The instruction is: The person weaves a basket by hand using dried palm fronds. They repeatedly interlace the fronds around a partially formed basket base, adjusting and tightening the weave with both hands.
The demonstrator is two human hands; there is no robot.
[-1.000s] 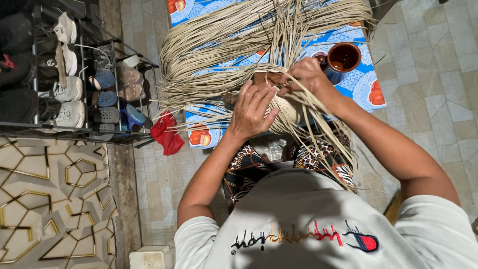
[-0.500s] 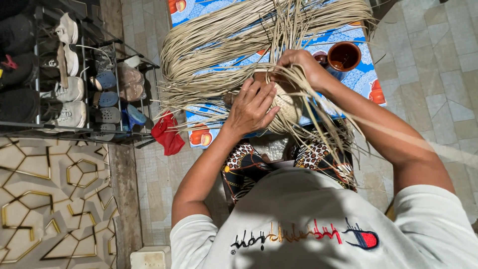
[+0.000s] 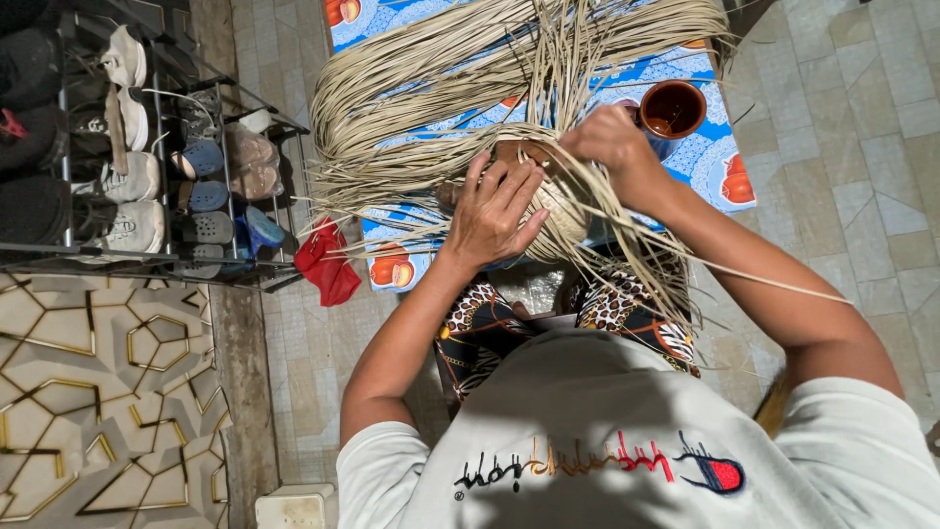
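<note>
The right hand (image 3: 612, 142) has shifted slightly toward the brown cup (image 3: 672, 108), pinching cane strands (image 3: 441, 88). The left hand (image 3: 494, 211) lies open, fingers spread, pressing the woven bundle (image 3: 563, 211)

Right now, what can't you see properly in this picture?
- Head view: the woven piece is mostly covered by the left hand and loose straw strands.
- The right hand fingertips are buried in strands.
- The brown cup contents are too dark to tell.
- The shoe rack is cut off at the left edge.

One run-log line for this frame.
left hand: flat on woven piece | right hand: pinching cane strands | brown cup beside
</note>
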